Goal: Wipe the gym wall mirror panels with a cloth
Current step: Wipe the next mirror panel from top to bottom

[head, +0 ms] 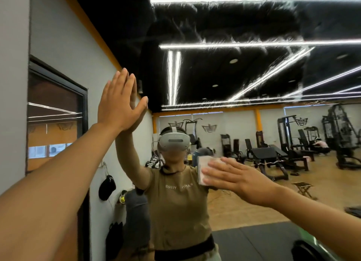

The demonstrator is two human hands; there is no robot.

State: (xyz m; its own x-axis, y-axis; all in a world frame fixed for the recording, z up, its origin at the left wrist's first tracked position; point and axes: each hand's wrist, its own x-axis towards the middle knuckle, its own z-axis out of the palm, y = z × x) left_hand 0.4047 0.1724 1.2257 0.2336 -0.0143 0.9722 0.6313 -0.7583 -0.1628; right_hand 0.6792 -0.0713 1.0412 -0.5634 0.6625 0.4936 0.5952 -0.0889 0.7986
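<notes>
Your right grip [232, 177] lies flat, pressing the cloth [205, 171] on the mirror [254, 75]. Your left grip [119, 102] rests flat higher up. The cloth looks soft; keep your palm on its middle.

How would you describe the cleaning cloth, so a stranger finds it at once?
Start at the big wall mirror. The right hand lies flat on the glass. Under its straight fingers is the cloth, a pale folded pad, the only fabric touching the mirror.

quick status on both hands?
Left hand: open, flat against the mirror, holding nothing.
Right hand: open, straight fingers pressing the cloth on the mirror.
</notes>
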